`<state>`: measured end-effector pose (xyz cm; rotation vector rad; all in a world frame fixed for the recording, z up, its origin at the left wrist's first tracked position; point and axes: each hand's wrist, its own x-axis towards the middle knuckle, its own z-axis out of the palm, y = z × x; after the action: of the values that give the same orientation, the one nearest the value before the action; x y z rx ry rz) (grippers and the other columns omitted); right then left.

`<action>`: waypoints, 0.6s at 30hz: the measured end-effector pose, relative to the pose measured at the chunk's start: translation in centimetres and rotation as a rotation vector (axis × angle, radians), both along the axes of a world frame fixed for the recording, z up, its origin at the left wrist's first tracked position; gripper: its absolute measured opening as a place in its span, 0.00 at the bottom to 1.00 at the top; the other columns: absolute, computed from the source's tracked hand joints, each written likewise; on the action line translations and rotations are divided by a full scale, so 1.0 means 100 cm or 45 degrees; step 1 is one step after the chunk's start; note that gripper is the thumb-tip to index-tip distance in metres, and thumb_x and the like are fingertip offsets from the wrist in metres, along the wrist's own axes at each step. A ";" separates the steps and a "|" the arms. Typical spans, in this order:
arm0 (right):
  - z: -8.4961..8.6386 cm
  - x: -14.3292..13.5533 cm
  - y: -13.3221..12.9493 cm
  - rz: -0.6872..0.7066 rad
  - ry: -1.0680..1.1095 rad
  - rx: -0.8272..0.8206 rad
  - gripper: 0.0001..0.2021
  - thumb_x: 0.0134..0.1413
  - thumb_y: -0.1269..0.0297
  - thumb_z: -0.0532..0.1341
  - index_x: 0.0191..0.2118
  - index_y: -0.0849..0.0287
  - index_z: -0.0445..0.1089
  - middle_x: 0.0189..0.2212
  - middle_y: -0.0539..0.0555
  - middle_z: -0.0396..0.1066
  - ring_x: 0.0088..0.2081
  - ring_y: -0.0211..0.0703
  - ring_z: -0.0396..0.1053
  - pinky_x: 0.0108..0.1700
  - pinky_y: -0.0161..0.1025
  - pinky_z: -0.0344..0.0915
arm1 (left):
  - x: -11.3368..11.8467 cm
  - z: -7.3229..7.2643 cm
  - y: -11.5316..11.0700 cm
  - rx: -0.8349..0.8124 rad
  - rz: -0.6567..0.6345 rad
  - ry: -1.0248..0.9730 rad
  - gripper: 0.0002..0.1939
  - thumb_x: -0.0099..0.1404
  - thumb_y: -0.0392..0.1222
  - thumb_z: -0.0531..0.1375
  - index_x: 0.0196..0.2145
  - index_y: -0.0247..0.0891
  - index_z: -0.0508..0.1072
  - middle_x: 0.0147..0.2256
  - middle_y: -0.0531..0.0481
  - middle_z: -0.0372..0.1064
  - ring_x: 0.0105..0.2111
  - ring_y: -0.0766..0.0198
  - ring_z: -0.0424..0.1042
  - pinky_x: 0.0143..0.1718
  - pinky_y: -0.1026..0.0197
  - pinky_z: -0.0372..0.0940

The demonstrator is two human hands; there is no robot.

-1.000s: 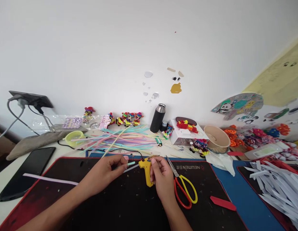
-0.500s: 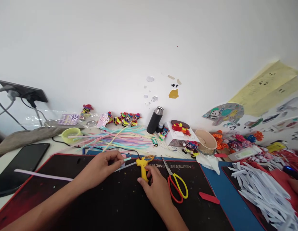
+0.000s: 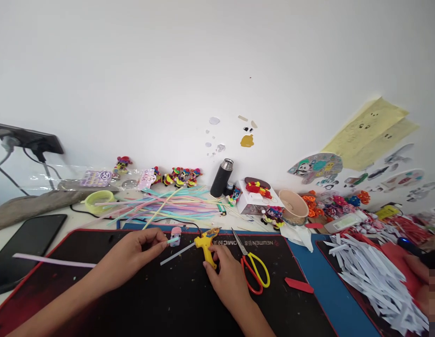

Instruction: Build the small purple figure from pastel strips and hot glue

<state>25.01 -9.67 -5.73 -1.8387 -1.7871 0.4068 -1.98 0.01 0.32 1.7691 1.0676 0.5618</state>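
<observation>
My left hand point(image 3: 147, 248) pinches a short mint-green piece of fuzzy stem point(image 3: 173, 240) between thumb and fingertips. Just behind that piece stands a small pink and lavender figure point(image 3: 175, 231). On the black mat point(image 3: 161, 299), my right hand point(image 3: 229, 274) has its thumb and fingers around the handle of a yellow glue gun point(image 3: 204, 243). The gun's nozzle points up and right, and a translucent glue stick point(image 3: 178, 253) sticks out of its back. Scissors point(image 3: 250, 262) with one red and one yellow handle lie right of my right hand.
Pastel fuzzy stems point(image 3: 182, 206) are heaped behind the mat. A black flask point(image 3: 221, 179) and a beige bowl point(image 3: 293, 204) stand by the wall. A phone point(image 3: 27, 248) lies left, white paper strips point(image 3: 368, 281) right, near another person's hand point(image 3: 419, 271).
The view has shifted slightly. My left hand has drawn a little left with the mint-green piece, showing more of the small figure. My right hand stays at the glue gun.
</observation>
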 end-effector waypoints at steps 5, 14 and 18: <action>-0.001 0.001 -0.007 -0.009 0.072 0.013 0.11 0.64 0.64 0.63 0.50 0.53 0.75 0.41 0.54 0.76 0.34 0.47 0.76 0.35 0.38 0.68 | 0.000 -0.010 -0.002 -0.028 -0.020 0.010 0.22 0.66 0.62 0.59 0.30 0.39 0.74 0.26 0.54 0.66 0.27 0.62 0.64 0.29 0.64 0.59; 0.002 0.001 -0.013 -0.081 0.312 0.100 0.09 0.68 0.62 0.60 0.41 0.55 0.78 0.35 0.55 0.77 0.31 0.46 0.74 0.34 0.38 0.67 | 0.004 -0.014 -0.005 -0.043 -0.049 0.016 0.21 0.69 0.60 0.57 0.31 0.39 0.73 0.28 0.54 0.64 0.29 0.61 0.62 0.31 0.63 0.57; 0.002 -0.008 -0.013 -0.023 0.309 0.048 0.08 0.67 0.62 0.61 0.42 0.55 0.78 0.34 0.54 0.79 0.31 0.47 0.75 0.34 0.38 0.67 | 0.006 -0.013 -0.004 -0.053 -0.061 0.038 0.22 0.69 0.60 0.56 0.32 0.39 0.73 0.28 0.55 0.63 0.29 0.61 0.61 0.32 0.63 0.56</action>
<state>24.25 -10.99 -5.55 -1.6986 -1.6017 0.5598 -1.43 -0.41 -0.94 1.7669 1.0479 0.4819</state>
